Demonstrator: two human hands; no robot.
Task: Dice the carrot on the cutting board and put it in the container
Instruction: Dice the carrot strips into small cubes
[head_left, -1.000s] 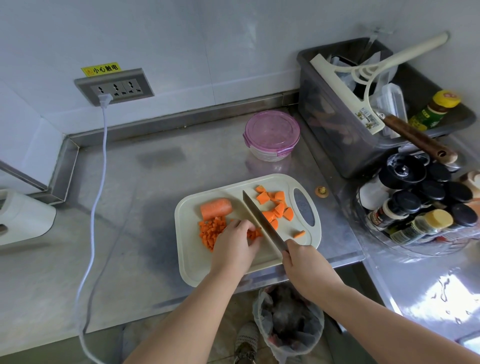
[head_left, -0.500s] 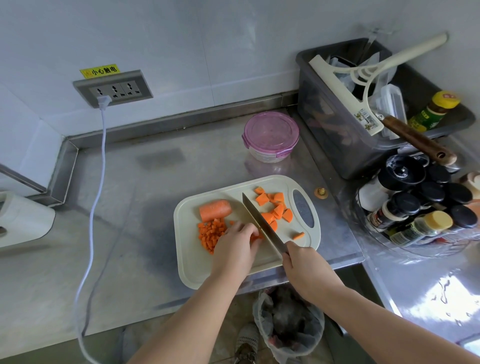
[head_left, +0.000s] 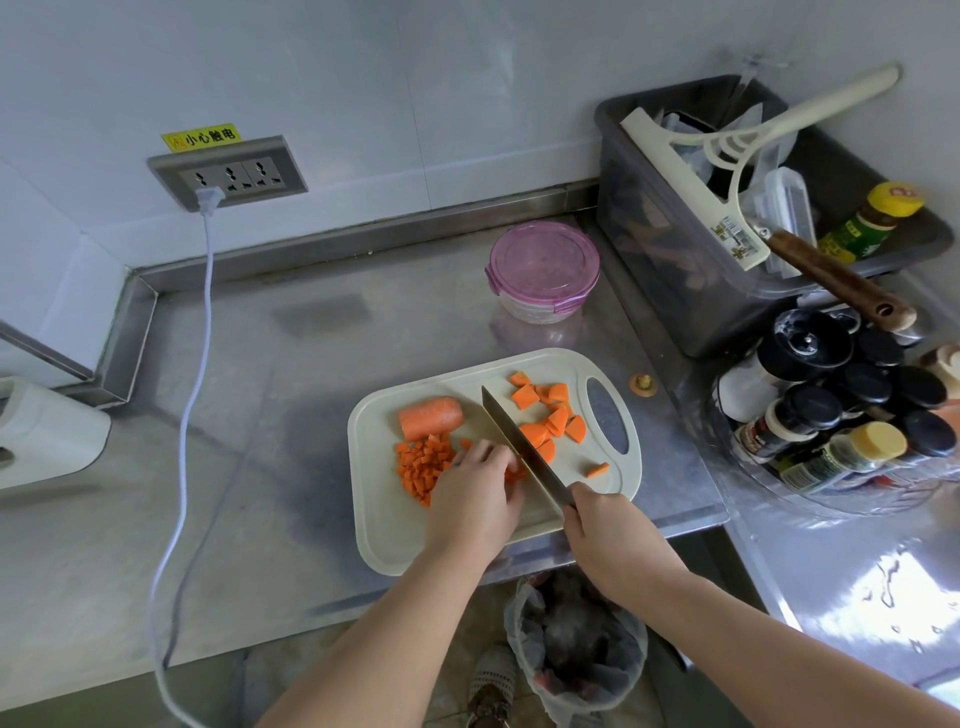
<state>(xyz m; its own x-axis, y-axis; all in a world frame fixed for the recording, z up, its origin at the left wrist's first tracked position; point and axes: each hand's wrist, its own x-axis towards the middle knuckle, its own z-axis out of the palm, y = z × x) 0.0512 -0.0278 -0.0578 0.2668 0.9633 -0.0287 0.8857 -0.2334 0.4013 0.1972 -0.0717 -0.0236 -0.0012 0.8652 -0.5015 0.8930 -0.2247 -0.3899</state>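
Note:
A cream cutting board (head_left: 384, 530) lies near the counter's front edge. On it are a whole carrot stub (head_left: 430, 417), a pile of small dice (head_left: 420, 467) and larger carrot chunks (head_left: 550, 415) on the right. My left hand (head_left: 472, 499) presses curled fingers down on carrot pieces beside the blade; those pieces are mostly hidden. My right hand (head_left: 608, 535) grips the handle of a knife (head_left: 519, 447) whose blade slants across the board. A round container with a pink lid (head_left: 543, 270) stands behind the board, lid on.
A grey bin (head_left: 670, 270) with a squeegee and bottles sits at the back right. A tray of spice jars (head_left: 841, 415) stands right of the board. A white cable (head_left: 192, 364) runs from the wall socket across the counter. A lined waste bin (head_left: 576, 644) is below the edge.
The knife blade has shifted slightly along the pieces under my left hand, and my left fingers crept a little leftward. The rest stays put.

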